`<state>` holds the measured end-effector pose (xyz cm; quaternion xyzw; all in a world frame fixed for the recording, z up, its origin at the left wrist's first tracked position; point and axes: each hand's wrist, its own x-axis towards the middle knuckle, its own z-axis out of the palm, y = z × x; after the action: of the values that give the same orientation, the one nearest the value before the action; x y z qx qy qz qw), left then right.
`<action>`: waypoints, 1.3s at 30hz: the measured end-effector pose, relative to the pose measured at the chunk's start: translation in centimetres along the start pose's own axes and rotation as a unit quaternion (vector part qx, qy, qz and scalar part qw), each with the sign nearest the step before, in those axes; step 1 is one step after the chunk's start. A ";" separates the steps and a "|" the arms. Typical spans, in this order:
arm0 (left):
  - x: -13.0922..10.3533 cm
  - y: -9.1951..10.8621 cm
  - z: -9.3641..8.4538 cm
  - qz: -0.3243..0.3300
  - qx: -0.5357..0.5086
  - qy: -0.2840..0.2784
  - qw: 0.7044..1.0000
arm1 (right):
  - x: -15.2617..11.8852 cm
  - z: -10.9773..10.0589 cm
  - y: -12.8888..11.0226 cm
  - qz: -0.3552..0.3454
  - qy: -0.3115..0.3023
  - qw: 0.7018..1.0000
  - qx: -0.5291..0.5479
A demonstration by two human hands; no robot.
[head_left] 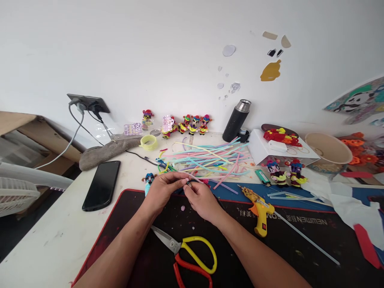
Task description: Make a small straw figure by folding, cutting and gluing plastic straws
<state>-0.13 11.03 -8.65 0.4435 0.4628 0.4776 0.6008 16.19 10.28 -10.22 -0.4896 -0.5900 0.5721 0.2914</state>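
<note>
My left hand (164, 188) is closed, thumb and fingers pinching a pale pipe cleaner (194, 177) whose end points off to the right. Right beside it, my right hand (203, 200) is closed in a pinch at the same spot; what lies between its fingertips is too small to make out. Behind both hands spreads a pile of pastel pipe cleaners (210, 158). A small figure with a blue hat (149, 179) is partly hidden by my left hand. Below the hands, scissors (177, 245) with yellow and red handles lie on the black mat (120, 236).
A yellow glue gun (261, 214) lies to the right, its glue stick trailing. A phone (101, 185) is at left. A black thermos (237, 120) and several small figures (195, 125) stand along the wall. Two more figures (279, 174) stand by a white box (261, 148).
</note>
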 end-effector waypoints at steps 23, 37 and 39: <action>-0.1 0.7 0.1 -0.001 0.026 0.029 0.999 | 0.1 -0.2 0.1 0.002 -0.013 0.998 0.057; -0.1 0.8 0.2 -0.013 0.007 0.022 1.000 | -0.1 -0.1 0.2 0.008 -0.023 0.997 0.068; -0.1 0.8 0.2 -0.013 0.012 0.019 1.000 | -0.1 0.0 0.2 0.008 -0.023 0.997 0.073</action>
<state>-0.06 11.03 -7.78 0.4357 0.4854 0.4728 0.5925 16.30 10.19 -10.43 -0.4583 -0.5497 0.6270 0.3077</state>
